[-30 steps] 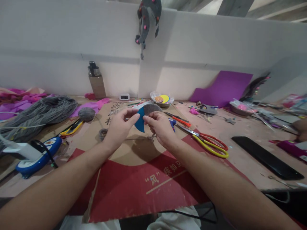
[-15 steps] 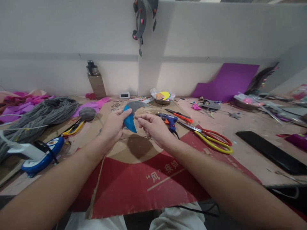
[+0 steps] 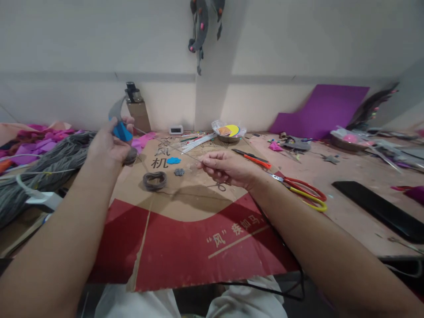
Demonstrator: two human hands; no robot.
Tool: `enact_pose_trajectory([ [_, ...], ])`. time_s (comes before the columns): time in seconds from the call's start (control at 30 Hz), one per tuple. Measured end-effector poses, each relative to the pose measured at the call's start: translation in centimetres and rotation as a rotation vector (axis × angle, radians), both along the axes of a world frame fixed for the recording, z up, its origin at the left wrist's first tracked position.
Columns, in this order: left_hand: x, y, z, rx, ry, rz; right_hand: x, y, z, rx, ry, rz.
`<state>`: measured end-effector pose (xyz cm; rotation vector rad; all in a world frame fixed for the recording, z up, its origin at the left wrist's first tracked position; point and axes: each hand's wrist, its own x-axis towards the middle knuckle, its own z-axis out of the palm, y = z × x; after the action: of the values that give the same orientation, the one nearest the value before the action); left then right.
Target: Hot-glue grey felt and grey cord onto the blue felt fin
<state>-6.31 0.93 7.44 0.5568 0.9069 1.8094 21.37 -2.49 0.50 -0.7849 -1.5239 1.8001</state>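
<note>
My left hand [image 3: 111,143] is raised at the left with its fingers closed round a curved grey and blue felt piece [image 3: 122,130]. A thin cord [image 3: 180,152] runs taut from near that hand to my right hand [image 3: 227,168], which pinches it over the cardboard. Below and between the hands, a coil of grey yarn [image 3: 154,181], a blue cloud-shaped piece [image 3: 173,160] and a small grey flower shape [image 3: 179,172] lie on the cardboard [image 3: 185,247].
Right of my right hand lie an orange-handled tool [image 3: 258,162] and red and yellow scissors [image 3: 308,192]. A black case [image 3: 377,211] is farther right. Grey yarn [image 3: 66,159] is heaped at the left. A bowl [image 3: 228,138] stands near the wall.
My left hand has moved left and up with the felt piece, away from my right hand. The cord is now stretched between them, and the coil and small shapes have come into view.
</note>
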Motion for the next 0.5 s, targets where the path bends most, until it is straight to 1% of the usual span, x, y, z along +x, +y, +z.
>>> enact_pose_trajectory([
  [0.1,-0.2,0.1,0.3,0.002,-0.060,0.066,0.7,0.0,0.2,0.002,-0.096,0.089],
  [0.17,-0.3,0.4,0.0,0.049,-0.036,0.095,0.7,0.0,0.0,0.057,-0.223,0.146],
  [0.2,-0.2,0.6,-0.4,0.080,0.000,0.106,0.6,-0.1,-0.1,0.116,-0.307,0.161],
  [0.23,0.0,0.7,-0.8,0.108,0.053,0.089,0.4,-0.1,-0.3,0.203,-0.399,0.153],
  [0.27,0.4,0.7,-1.3,0.131,0.126,0.042,0.1,-0.1,-0.4,0.312,-0.489,0.112],
  [0.3,1.0,0.6,-1.9,0.136,0.212,-0.024,-0.2,-0.1,-0.5,0.428,-0.560,0.027],
  [0.33,1.7,0.3,-2.5,0.122,0.296,-0.110,-0.5,-0.1,-0.6,0.535,-0.594,-0.099],
  [0.37,2.6,-0.1,-3.0,0.104,0.380,-0.199,-0.7,-0.1,-0.6,0.622,-0.584,-0.255],
  [0.43,4.4,-1.1,-4.1,0.113,0.503,-0.363,-0.9,-0.2,-0.3,0.722,-0.466,-0.587],
  [0.47,5.3,-1.7,-4.5,0.107,0.564,-0.441,-0.9,-0.2,0.0,0.748,-0.389,-0.721],
  [0.5,6.1,-2.2,-4.8,0.109,0.619,-0.504,-0.8,-0.3,0.2,0.768,-0.323,-0.811],
])
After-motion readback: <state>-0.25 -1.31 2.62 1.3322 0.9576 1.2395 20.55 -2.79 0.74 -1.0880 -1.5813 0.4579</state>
